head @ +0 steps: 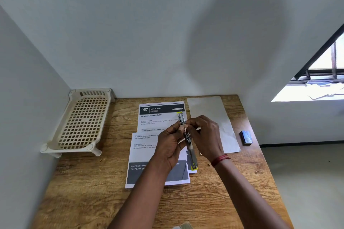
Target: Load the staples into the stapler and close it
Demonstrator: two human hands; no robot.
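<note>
A long metal stapler with yellow-green ends is swung wide open above two printed sheets. My left hand grips its middle from the left. My right hand, with a red thread round the wrist, pinches at the upper arm of the stapler near its channel. Whatever sits between the right fingertips is too small to make out. The upper sheet reads "957 Dining Area"; a second sheet overlaps its lower half.
A wooden table stands in a white corner. A cream perforated plastic rack sits at the back left. A blank sheet lies at the back right, a small blue box near the right edge. The floor drops off at right.
</note>
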